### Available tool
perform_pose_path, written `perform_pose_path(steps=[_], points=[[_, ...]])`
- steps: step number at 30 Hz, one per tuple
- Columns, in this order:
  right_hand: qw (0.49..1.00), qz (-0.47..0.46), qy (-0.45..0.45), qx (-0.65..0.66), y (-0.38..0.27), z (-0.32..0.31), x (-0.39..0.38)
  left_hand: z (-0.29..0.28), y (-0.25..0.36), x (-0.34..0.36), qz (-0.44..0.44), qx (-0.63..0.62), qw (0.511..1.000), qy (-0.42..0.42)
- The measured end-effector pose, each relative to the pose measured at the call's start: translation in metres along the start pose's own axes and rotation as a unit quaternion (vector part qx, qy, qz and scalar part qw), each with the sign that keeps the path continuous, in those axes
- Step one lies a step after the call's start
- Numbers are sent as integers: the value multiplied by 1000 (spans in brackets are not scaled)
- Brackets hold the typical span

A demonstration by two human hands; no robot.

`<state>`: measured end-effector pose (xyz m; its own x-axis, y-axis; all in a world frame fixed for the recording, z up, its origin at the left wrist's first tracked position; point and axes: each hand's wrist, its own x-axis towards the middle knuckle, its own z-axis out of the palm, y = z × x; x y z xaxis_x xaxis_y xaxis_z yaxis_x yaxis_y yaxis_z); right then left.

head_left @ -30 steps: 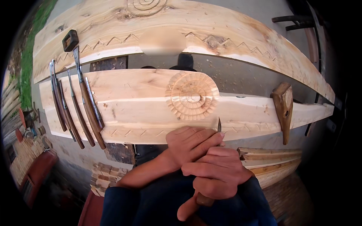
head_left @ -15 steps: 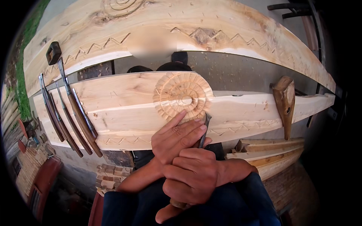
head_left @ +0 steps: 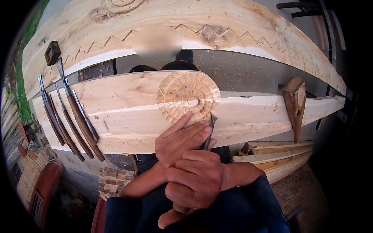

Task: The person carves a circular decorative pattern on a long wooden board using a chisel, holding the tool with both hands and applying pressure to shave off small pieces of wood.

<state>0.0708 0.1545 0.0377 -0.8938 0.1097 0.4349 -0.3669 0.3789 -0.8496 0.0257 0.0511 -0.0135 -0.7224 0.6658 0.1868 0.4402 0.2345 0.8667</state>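
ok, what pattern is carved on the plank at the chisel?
A round rosette of concentric rings, head view.
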Motion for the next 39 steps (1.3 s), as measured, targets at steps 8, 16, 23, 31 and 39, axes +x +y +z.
perform_pose_path(steps=[8,16,23,31,39], points=[[1000,5,-15,17,1,-2,3,-1,-1,2,-3,-17,1000,-4],[998,-18,-34,53,7,-11,-2,1,-3,-1,3,0,1000,0],[998,-59,-19,1,9,3,-6,5,-6,-1,17,-23,999,30],[984,-123,-74,-102,-2,-4,-19,11,-6,-8,64,-53,996,33],[989,-88,-87,-81,-11,-18,-24,9,-10,-14,82,-35,996,10]])
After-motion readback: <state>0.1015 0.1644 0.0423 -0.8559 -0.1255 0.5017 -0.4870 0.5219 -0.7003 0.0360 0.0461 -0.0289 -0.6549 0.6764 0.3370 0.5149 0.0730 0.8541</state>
